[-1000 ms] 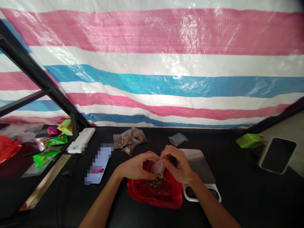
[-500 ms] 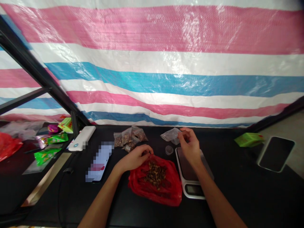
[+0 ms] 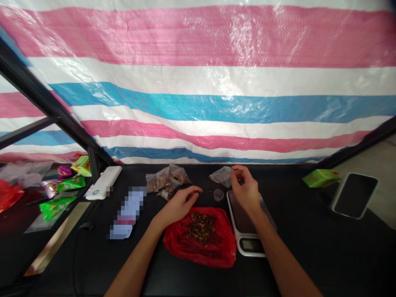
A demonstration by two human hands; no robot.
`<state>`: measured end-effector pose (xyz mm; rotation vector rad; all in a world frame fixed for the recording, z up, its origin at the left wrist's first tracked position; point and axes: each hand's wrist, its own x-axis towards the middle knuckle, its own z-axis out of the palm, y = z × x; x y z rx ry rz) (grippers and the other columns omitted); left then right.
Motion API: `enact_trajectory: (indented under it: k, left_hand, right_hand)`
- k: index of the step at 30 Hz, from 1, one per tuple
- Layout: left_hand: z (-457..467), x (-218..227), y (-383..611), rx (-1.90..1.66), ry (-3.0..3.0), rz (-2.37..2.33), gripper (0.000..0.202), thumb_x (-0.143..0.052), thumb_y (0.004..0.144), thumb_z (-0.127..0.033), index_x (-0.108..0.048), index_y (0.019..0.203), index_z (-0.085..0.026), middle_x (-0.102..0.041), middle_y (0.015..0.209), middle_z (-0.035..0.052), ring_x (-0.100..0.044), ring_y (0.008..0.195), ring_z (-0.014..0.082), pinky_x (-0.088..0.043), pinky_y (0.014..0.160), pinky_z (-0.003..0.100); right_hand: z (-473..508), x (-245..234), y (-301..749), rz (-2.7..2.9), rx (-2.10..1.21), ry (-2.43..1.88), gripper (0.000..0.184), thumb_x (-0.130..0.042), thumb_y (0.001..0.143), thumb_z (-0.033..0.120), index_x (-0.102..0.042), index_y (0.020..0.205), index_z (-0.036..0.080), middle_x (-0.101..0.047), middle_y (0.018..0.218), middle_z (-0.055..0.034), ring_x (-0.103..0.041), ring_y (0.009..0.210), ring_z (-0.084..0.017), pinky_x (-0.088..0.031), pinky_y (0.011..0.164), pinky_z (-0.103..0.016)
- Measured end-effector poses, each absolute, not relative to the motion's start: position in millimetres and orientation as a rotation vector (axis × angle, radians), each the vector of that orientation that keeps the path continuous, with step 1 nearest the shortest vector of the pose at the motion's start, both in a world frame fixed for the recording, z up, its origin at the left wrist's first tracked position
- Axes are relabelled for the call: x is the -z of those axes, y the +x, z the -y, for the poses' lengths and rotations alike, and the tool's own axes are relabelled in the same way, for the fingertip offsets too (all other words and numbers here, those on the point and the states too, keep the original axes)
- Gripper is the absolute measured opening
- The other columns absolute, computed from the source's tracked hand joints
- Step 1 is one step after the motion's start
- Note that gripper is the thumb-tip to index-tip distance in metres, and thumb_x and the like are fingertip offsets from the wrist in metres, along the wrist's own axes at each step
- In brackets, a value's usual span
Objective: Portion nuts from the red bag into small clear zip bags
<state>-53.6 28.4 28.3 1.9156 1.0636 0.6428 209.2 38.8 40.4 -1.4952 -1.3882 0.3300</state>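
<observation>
On the black table a red plastic bag (image 3: pixel 173 242) lies spread open, with a heap of small brown seed-like pieces (image 3: pixel 202 227) inside. My left hand (image 3: pixel 182 202) hovers over the bag's far left edge, fingers stretched out and thumb apart, holding nothing. At the far side my right hand (image 3: pixel 246 185) pinches the right edge of a clear plastic bag (image 3: pixel 221 176). Beneath my right wrist sits a white kitchen scale (image 3: pixel 243 222), partly hidden by the forearm. Between the hands stands a small clear round cup (image 3: pixel 218 195).
Several filled zip bags (image 3: pixel 168 179) lie beyond my left hand. A phone (image 3: pixel 128 212) and a white power bank (image 3: pixel 104 182) are at left, near a black metal frame (image 3: pixel 74 128). At right, another phone (image 3: pixel 355 196) leans by a green box (image 3: pixel 321 178).
My left hand has let go of the red bag's far rim and its fingers have straightened. The right hand stays at the clear bag. The view has shifted slightly.
</observation>
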Motion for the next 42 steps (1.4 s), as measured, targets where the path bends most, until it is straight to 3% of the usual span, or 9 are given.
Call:
enact_trajectory:
  k: [2, 5, 11, 17, 24, 30, 35, 42]
  left_hand:
    - [-30.4, -19.1, -44.7, -0.704, 2.073, -1.133, 0.039, -0.043, 0.104, -0.033, -0.062, 0.137, -0.024, -0.066, 0.12, 0.0084, -0.064, 0.102, 0.0208, -0.052, 0.092, 0.034]
    - [-32.0, -11.1, -33.5, -0.628, 2.306, -1.108, 0.044, -0.04, 0.105, -0.03, -0.055, 0.146, -0.027, -0.057, 0.14, 0.009, -0.057, 0.123, 0.0248, -0.046, 0.109, 0.043]
    - [-29.3, -9.5, -22.3, -0.426, 2.499, -1.015, 0.049, -0.038, 0.105, -0.029, -0.045, 0.154, -0.033, -0.05, 0.157, 0.0049, -0.046, 0.128, 0.0312, -0.04, 0.11, 0.056]
    - [-30.4, -6.8, -23.3, -0.435, 2.53, -1.023, 0.045, -0.041, 0.104, -0.023, -0.054, 0.147, -0.027, -0.06, 0.146, 0.0071, -0.046, 0.126, 0.0298, -0.04, 0.107, 0.052]
    - [-36.6, -5.4, -27.2, -0.48, 2.566, -1.046, 0.024, -0.047, 0.104, -0.022, -0.07, 0.11, -0.021, -0.072, 0.113, 0.0052, -0.056, 0.108, 0.0228, -0.046, 0.096, 0.04]
    - [-36.5, -2.8, -27.6, -0.543, 2.573, -1.06, 0.019, -0.052, 0.102, -0.02, -0.069, 0.109, -0.022, -0.069, 0.108, 0.005, -0.058, 0.107, 0.0231, -0.047, 0.095, 0.039]
    - [-38.6, -1.9, -31.5, -0.629, 2.544, -1.175, 0.021, -0.055, 0.101, -0.027, -0.067, 0.118, -0.022, -0.064, 0.115, 0.0073, -0.057, 0.107, 0.023, -0.048, 0.096, 0.04]
    - [-39.7, -3.4, -31.9, -0.588, 2.576, -1.128, 0.017, -0.055, 0.101, -0.027, -0.071, 0.105, -0.022, -0.063, 0.112, 0.007, -0.057, 0.106, 0.0228, -0.048, 0.095, 0.039]
  right_hand:
    - [-38.9, -39.9, 210.9, 1.374, -0.31, -1.525, 0.026, -0.059, 0.094, 0.042, -0.064, 0.112, 0.023, -0.069, 0.078, -0.0007, -0.062, 0.064, -0.017, -0.048, 0.066, -0.03]
    - [-40.1, -37.9, 214.6, 1.36, -0.276, -1.569, 0.026, -0.061, 0.094, 0.042, -0.064, 0.111, 0.023, -0.07, 0.079, -0.0012, -0.065, 0.066, -0.018, -0.048, 0.065, -0.03]
    - [-45.6, -34.1, 227.2, 1.349, -0.263, -1.708, 0.029, -0.061, 0.092, 0.047, -0.065, 0.109, 0.023, -0.071, 0.076, -0.0017, -0.065, 0.064, -0.02, -0.046, 0.061, -0.03]
    - [-48.2, -32.6, 235.0, 1.41, -0.3, -1.76, 0.031, -0.059, 0.093, 0.047, -0.068, 0.109, 0.024, -0.072, 0.076, -0.0018, -0.066, 0.063, -0.019, -0.043, 0.06, -0.029]
    - [-48.7, -34.5, 242.9, 1.42, -0.278, -1.843, 0.026, -0.057, 0.092, 0.042, -0.069, 0.11, 0.026, -0.073, 0.08, -0.0012, -0.068, 0.069, -0.019, -0.043, 0.063, -0.028]
    - [-49.7, -38.0, 254.8, 1.412, -0.265, -1.956, 0.025, -0.057, 0.092, 0.037, -0.071, 0.11, 0.027, -0.073, 0.082, -0.0016, -0.068, 0.072, -0.02, -0.039, 0.062, -0.028]
    - [-48.5, -43.8, 261.4, 1.398, -0.237, -2.107, 0.025, -0.055, 0.092, 0.036, -0.073, 0.108, 0.028, -0.07, 0.076, -0.0019, -0.065, 0.07, -0.021, -0.035, 0.059, -0.028]
    - [-47.6, -43.4, 269.2, 1.475, -0.313, -2.228, 0.028, -0.052, 0.091, 0.034, -0.073, 0.109, 0.029, -0.073, 0.085, -0.0039, -0.065, 0.074, -0.023, -0.035, 0.061, -0.029]
